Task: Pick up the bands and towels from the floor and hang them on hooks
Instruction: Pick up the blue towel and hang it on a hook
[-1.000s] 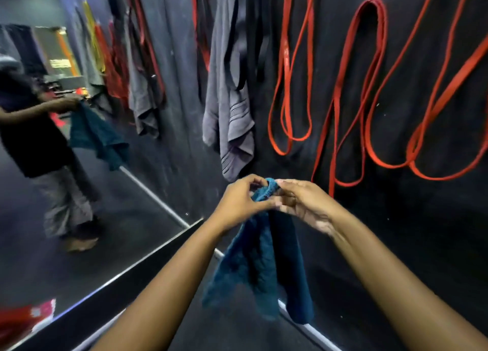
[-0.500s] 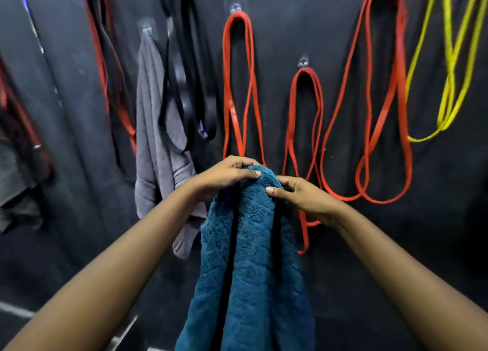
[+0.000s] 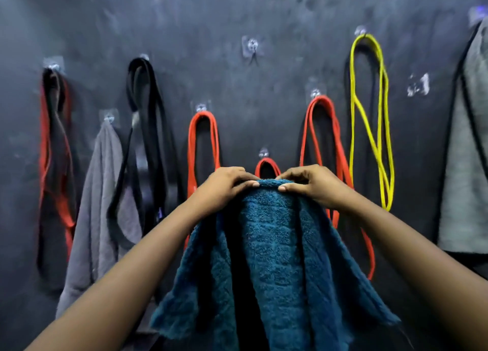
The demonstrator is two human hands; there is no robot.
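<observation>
Both hands hold the top fold of the teal towel (image 3: 272,245). The left hand (image 3: 227,184) and right hand (image 3: 309,184) each pinch the bunched edge between thumb and curled fingers, close together but not touching. The towel hangs well below the empty hook (image 3: 252,46), with its lower part draping freely.

Recommended procedure:
- Raise the fold straight up to the empty hook.
- Keep the bunched edge narrow between the hands.
- Seat the fold fully over the prong before releasing.
- Avoid dragging the short red band (image 3: 267,164), which hangs directly below the empty hook.

Bare forearms — left hand (image 3: 224,185), right hand (image 3: 314,185) bare, short-nailed.
</observation>
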